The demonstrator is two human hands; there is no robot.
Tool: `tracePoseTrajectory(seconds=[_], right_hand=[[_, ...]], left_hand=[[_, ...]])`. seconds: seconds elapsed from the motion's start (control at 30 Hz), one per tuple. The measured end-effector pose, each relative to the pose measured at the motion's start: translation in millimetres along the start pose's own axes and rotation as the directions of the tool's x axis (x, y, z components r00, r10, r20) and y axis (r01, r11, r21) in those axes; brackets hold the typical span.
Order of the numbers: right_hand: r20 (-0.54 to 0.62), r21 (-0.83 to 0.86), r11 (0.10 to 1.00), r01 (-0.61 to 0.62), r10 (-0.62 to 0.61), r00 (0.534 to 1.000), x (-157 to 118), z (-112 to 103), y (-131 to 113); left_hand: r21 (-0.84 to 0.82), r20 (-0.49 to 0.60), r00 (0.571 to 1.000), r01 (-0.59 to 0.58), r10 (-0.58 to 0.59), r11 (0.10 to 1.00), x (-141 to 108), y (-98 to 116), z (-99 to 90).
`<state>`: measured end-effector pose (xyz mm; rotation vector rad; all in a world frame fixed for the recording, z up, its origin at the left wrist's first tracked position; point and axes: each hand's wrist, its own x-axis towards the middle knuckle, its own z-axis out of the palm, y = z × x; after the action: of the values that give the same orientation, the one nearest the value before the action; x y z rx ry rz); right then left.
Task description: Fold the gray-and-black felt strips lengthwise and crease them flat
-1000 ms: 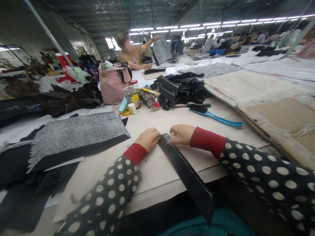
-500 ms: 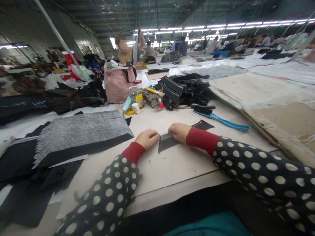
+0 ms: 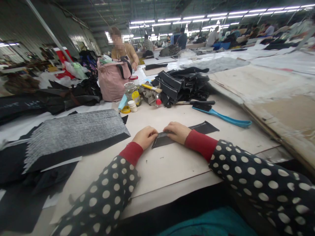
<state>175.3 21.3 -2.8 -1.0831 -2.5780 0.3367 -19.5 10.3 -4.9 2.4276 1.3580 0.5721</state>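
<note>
A narrow dark fabric strip (image 3: 163, 141) lies slantwise on the pale board, with a light line along its upper edge. At its left end, the fingers of my left hand (image 3: 147, 136) are pinched together on the upper corner. My right hand (image 3: 179, 132) covers the middle of the strip, fingertips bent down and pressed on the upper edge. Past my right wrist the strip's far end (image 3: 205, 127) shows. The undersides of both hands' fingers are hidden.
A grey-and-black fabric stack (image 3: 76, 134) lies left. Behind stand a pink bag (image 3: 112, 80), a glass jar (image 3: 131, 91) and a dark strip pile (image 3: 177, 83). A blue-handled brush (image 3: 226, 119) lies right, near layered boards (image 3: 265, 88). A co-worker (image 3: 124, 49) stands beyond the bag.
My right fingertips have come slightly closer to my left hand along the strip. The co-worker has lowered the raised arm that held up a dark piece. The whole view has shifted slightly.
</note>
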Motion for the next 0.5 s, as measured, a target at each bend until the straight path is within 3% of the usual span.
tracePoseTrajectory(seconds=[0.13,0.33,0.5], right_hand=[[-0.011,-0.004,1.000,0.019,-0.019,1.000,0.0,1.2,0.1],[-0.008,-0.041,0.999,0.011,-0.012,1.000,-0.3,0.5,-3.7],[-0.007,-0.040,0.998,0.040,-0.040,0.999,-0.4,0.2,-4.3]], left_hand=[[-0.036,0.058,0.997,-0.052,0.054,0.998,-0.8,-3.5,-4.5],[-0.036,0.040,0.999,0.013,-0.011,0.999,-0.4,4.4,-1.3],[0.024,0.049,0.999,0.001,-0.002,1.000,1.7,10.8,-0.5]])
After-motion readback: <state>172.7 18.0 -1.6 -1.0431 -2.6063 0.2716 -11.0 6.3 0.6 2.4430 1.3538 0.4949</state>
